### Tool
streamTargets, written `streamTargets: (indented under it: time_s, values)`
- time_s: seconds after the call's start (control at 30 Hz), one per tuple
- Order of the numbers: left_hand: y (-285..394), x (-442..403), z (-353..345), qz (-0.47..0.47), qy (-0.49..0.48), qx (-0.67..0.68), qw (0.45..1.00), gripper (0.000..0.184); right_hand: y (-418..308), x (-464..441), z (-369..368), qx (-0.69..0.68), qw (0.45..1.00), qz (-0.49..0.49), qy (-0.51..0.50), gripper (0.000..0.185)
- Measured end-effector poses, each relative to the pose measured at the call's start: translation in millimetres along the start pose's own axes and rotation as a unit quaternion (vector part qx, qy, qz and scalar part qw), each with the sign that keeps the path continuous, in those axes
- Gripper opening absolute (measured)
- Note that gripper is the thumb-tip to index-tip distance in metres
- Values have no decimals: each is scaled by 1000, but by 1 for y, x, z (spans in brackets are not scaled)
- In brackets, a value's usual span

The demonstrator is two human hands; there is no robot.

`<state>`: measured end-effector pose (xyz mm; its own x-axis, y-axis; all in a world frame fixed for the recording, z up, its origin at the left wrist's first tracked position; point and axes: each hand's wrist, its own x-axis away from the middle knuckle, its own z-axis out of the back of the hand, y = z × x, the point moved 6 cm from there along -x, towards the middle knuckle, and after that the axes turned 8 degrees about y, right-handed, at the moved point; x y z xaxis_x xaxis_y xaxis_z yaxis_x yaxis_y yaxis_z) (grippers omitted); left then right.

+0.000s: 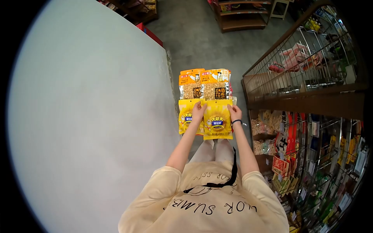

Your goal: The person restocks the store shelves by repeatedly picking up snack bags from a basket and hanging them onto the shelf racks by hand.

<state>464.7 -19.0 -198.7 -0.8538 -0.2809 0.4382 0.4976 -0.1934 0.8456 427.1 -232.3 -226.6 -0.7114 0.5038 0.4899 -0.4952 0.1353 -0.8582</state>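
Observation:
A yellow snack bag (218, 123) hangs upright between my two hands. My left hand (199, 111) pinches its upper left edge, and my right hand (235, 113), with a dark band at the wrist, grips its upper right edge. Behind and to the left is another yellow bag (185, 114), partly covered by my left hand and the front bag. Just beyond the yellow bags, two stacks of orange-topped peanut bags stand side by side, one on the left (190, 90) and one on the right (216, 91). What supports these bags is hidden.
A large pale wall or panel (93, 116) fills the left side. On the right stand a wire rack (295, 73) and shelves of packaged goods (285, 147). Brown shelving (243, 19) is at the far end of the grey floor (186, 39), with a stool (279, 8) beside it.

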Motion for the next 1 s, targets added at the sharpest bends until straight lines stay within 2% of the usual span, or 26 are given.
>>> streamTargets:
  time_s: [0.07, 0.1, 0.17, 0.3, 0.37, 0.5, 0.6, 0.77, 0.93, 1.0]
  values:
    - [-4, 0, -1, 58, -46, 59, 996, 51, -1, 5, -2, -109, 994, -7, -17, 21]
    - [4, 5, -1, 58, -50, 58, 995, 51, -5, 9, -1, -110, 994, -6, -13, 21]
    - [23, 21, -2, 87, -65, 101, 989, 46, -13, 22, 1, -203, 977, -59, -6, 18]
    - [-5, 16, -11, 122, -90, 165, 975, 40, -19, 35, 8, -246, 966, -76, 5, 18]
    - [16, 43, -17, 160, -168, 200, 952, 34, -24, 44, 11, -260, 963, -73, -20, 18]
    - [27, 62, -19, 157, -194, 235, 940, 28, -27, 64, 21, -274, 960, -58, -3, 15]
    - [36, 80, -14, 115, -214, 232, 942, 27, -33, 89, 32, -306, 951, -45, 3, 14]
    - [59, 129, 2, 96, -246, 236, 935, 25, -48, 141, 51, -400, 916, -34, -6, 10]
    - [52, 173, 22, 88, -310, 242, 915, 24, -59, 194, 76, -397, 917, 19, -34, 12]
    - [55, 193, 32, 99, -317, 244, 911, 21, -59, 215, 83, -328, 943, 28, -55, 15]
